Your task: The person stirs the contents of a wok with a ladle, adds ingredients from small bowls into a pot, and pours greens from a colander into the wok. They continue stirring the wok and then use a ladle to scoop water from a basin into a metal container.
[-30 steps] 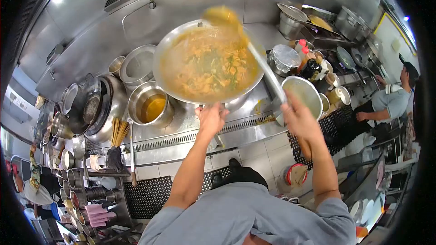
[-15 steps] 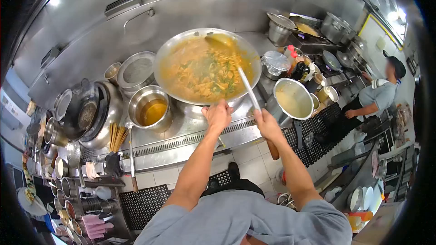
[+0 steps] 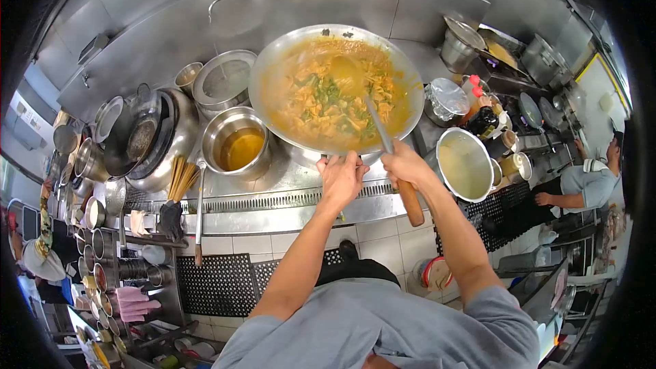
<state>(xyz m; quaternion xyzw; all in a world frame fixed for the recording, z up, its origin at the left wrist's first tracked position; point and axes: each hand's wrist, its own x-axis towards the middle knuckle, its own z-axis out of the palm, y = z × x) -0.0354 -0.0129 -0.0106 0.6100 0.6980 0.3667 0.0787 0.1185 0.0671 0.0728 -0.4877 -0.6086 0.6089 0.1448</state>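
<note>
A wide metal wok [image 3: 266, 113] holds an orange-yellow stew [image 3: 321, 106] with pale slices and green leaves. My right hand [image 3: 408, 167] is wrapped round the long-handled ladle [image 3: 378, 123], below the wooden end of its handle's metal shaft; the ladle's bowl lies in the stew. At the wok's near rim, my left hand [image 3: 342, 176] has its fingers bent against the edge, closed on it. A pot of amber liquid [image 3: 240, 150] stands left of the wok, and a pot of pale liquid [image 3: 466, 164] stands to the right.
A strainer-topped pot [image 3: 224, 82], a bundle of wooden sticks [image 3: 182, 179] and stacked woks [image 3: 171, 137] are on the left. A foil-covered pot [image 3: 447, 99] and bottles [image 3: 482, 123] stand right. One person [image 3: 589, 184] is at the far right, another [image 3: 42, 260] far left.
The view has shifted, so the wok appears farther right. The ladle's bowl has moved nearer within the stew, and its handle is steeper. A person has come into view at the far left.
</note>
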